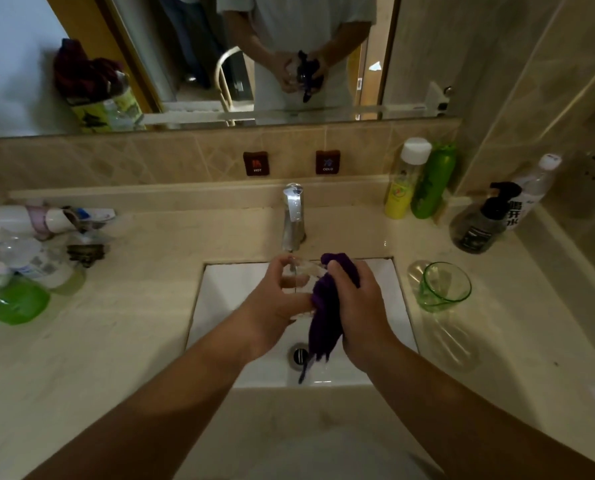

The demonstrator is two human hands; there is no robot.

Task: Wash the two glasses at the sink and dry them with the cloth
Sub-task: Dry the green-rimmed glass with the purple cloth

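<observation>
Drying, by the look of it: clear glass (301, 277) held at frame centre over the sink (227, 289), just below the tap (293, 216). Left hand (278, 292) grips the glass, fingers curled round its left side; right hand (355, 299) grips the purple cloth (325, 313), fingers closed on the bunched top, tail hanging down toward the drain (299, 355). Key relation: cloth sits touching the glass's right side, so the wiping hand is the right one and the glass lies directly left of its fingers; the glass's long axis seems to run roughly left-right w/ the mouth toward the cloth, but it's too clear and blurred to be sure. Can't tell whether water is running. 2nd glass, green-tinted (443, 287), stands upright on the table at centre right, well apart from both hands, nearer the right. Judged: one glass being wiped, the green one's state unknown. Writing: two dark wall plaques above the tap read "HOT" (256, 163) and "COLD" (328, 162); clear bottle (528, 192) at upper right carries large Chinese characters; other bottle labels unreadable.
</observation>
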